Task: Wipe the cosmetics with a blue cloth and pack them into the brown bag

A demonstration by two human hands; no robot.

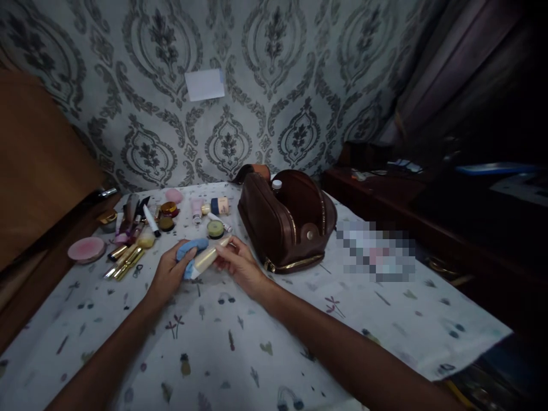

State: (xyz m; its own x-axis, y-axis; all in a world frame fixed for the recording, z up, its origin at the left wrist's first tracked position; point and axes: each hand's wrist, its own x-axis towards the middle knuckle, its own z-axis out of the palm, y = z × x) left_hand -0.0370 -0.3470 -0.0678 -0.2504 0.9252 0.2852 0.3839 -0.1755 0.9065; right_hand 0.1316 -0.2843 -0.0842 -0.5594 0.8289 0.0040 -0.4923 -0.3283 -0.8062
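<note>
My left hand (171, 265) is closed around a bunched blue cloth (187, 249), which presses against a cream-gold squeeze tube (205, 260). My right hand (242, 264) pinches the tube's far end between thumb and fingers. The tube lies slanted, its white end toward my left hand. Just beyond it sits a small round jar with a green lid (215, 229). To the right of my hands stands a brown leather toiletry bag (269, 222), its zipped top gaping. A white-capped bottle (277, 185) shows inside; the rest of the bag's inside is dark.
Several cosmetics lie at the left, among them a pink round compact (86, 250), gold tubes (127, 264) and a pink sponge (173, 195). A foundation bottle (220, 206) lies behind the jar. Dark wooden furniture (385, 194) borders the printed cloth (257, 342) at right.
</note>
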